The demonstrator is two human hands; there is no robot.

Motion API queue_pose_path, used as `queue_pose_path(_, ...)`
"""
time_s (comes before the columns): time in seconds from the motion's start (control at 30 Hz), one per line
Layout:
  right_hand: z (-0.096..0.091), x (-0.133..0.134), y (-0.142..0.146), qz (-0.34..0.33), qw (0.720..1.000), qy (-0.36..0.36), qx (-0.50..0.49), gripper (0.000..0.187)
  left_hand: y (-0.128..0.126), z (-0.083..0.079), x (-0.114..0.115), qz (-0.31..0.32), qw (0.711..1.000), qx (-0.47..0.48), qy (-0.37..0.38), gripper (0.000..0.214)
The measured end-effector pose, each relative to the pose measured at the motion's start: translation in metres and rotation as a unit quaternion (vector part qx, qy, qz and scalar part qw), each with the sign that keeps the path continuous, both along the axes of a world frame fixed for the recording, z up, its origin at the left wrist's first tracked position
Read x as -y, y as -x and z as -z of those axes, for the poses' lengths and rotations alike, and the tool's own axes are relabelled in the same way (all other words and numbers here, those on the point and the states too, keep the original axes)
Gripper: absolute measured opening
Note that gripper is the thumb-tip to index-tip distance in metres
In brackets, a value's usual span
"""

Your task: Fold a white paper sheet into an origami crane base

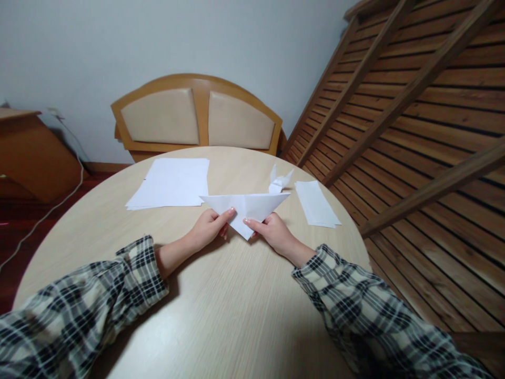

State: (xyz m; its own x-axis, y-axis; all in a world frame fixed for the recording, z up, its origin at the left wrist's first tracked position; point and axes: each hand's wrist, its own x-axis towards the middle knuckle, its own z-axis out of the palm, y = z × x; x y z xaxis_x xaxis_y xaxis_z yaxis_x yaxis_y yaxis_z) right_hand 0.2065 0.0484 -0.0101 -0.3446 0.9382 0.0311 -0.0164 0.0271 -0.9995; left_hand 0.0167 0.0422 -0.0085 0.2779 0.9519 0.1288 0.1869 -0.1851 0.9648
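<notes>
A sheet of white paper folded into a triangle (244, 204) is held up above the table, its long edge at the top and its point facing me. My left hand (207, 229) pinches it on the left, thumb on the near face and fingers behind. On the other side my right hand (273, 231) grips it the same way, thumb close to the middle crease. The fingers behind the paper are mostly hidden. Just beyond its right corner stands a small white origami figure (278, 182) with two raised points, partly covered by the triangle.
A stack of white paper sheets (173, 181) lies at the left on the round wooden table (221, 316). Narrow paper strips (316, 204) lie at the right. Behind the table is a padded headboard (203, 116); wooden slats (414, 131) lean along the right.
</notes>
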Motion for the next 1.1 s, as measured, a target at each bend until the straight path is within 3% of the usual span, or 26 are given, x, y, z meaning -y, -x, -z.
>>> queue_pose_path(0.33, 0.0011, -0.0013, -0.001, -0.003, 1.0, 0.004, -0.002, 0.03, 0.0016, 0.0005, -0.0016, -0.015, 1.0, 0.002, -0.002, 0.061)
queue_pose_path(0.57, 0.0014, -0.0022, -0.0005, 0.006, 1.0, 0.006, 0.0, 0.031, 0.0047, 0.0033, -0.005, -0.07, 0.996, -0.041, -0.035, 0.064)
queue_pose_path(0.7, 0.0021, -0.0033, -0.0014, 0.005, 1.0, 0.003, 0.005, 0.031, 0.0049, 0.0046, -0.0064, -0.072, 0.997, -0.012, -0.033, 0.063)
queue_pose_path(1.1, 0.0017, -0.0056, -0.0044, 0.01, 1.0, 0.002, 0.018, 0.031, 0.0069, -0.0007, -0.0095, -0.168, 0.982, 0.015, -0.083, 0.056)
